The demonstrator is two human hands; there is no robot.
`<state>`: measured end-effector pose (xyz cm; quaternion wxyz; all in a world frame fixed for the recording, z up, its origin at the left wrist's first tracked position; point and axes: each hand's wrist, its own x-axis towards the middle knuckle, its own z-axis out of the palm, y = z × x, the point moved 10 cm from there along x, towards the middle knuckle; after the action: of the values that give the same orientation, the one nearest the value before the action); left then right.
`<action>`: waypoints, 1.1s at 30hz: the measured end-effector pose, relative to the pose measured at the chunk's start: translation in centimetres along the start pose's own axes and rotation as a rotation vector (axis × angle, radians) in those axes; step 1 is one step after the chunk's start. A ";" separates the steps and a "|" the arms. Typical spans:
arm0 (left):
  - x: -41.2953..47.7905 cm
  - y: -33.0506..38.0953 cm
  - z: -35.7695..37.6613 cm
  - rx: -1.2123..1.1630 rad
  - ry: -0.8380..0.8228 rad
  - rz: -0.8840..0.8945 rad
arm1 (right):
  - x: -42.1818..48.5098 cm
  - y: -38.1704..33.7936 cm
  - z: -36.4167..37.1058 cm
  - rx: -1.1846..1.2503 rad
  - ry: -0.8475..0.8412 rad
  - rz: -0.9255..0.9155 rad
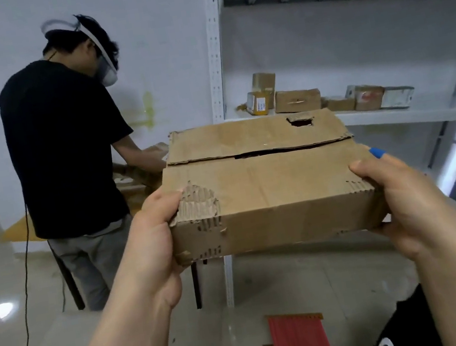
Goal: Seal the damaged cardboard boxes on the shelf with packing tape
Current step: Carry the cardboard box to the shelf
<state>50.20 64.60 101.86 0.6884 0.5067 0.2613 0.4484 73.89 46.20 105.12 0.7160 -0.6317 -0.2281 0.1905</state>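
Both hands are up close: left hand (155, 231) and right hand (401, 197) grip the ends of a beat-up cardboard box (262, 185), held flat in mid-air before the shelf (393, 113). Long axis runs left-right, flap seam gaping, hole on top.

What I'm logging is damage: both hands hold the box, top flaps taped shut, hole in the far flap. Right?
No: the head view shows the box with its seam gaping, untaped. The left hand and right hand do hold it; the hole is in the far flap.
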 end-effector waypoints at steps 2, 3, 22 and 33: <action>2.5 -0.5 0.3 0.007 0.016 0.013 | 2.9 0.6 0.7 -0.002 -0.018 0.000; 3.8 -0.8 0.4 0.009 0.024 0.020 | 4.5 1.1 1.0 0.002 -0.029 0.000; 30.6 -5.9 10.0 0.109 -0.003 -0.028 | 34.4 6.5 2.3 0.025 -0.081 0.053; 45.3 -11.1 16.8 0.191 -0.299 -0.163 | 44.5 8.7 0.6 -0.023 0.156 0.086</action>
<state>88.69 95.86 101.68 0.7024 0.6078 0.2375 0.2843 110.32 72.73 100.41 0.7154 -0.6620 -0.1464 0.1688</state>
